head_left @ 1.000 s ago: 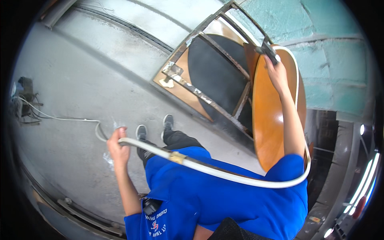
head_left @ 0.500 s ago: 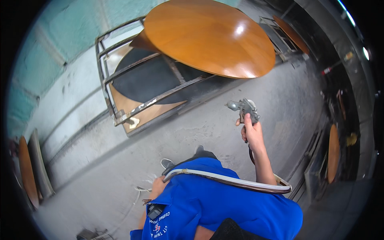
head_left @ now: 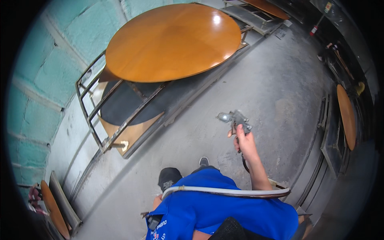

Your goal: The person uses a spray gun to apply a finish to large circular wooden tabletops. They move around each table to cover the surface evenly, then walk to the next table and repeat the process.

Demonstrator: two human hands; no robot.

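My right hand point(head_left: 244, 143) is closed around the handle of a metal spray gun point(head_left: 235, 120), whose nozzle points left. A dark hose drops from the gun's grip beside my wrist. At my left hip, my left hand point(head_left: 157, 201) is mostly hidden by my blue shirt and appears closed on a white hose point(head_left: 224, 191) that runs across my body. Ahead to the left, apart from the gun, a glossy orange-brown round wooden tabletop point(head_left: 172, 42) lies on a rusty metal frame point(head_left: 138, 114). Beneath it is a dark round panel point(head_left: 132, 106).
Another round wooden panel point(head_left: 54, 210) leans at the lower left. On the right, a further orange panel point(head_left: 346, 116) stands by a metal rack point(head_left: 332, 148). A teal, foam-like wall point(head_left: 40, 100) rises on the left, and grey concrete floor point(head_left: 188, 140) lies underfoot.
My view has shifted as I step, and the tabletop and its frame now sit farther left. My right hand, still holding the spray gun, appears slightly lower and farther left. My left hand is more hidden.
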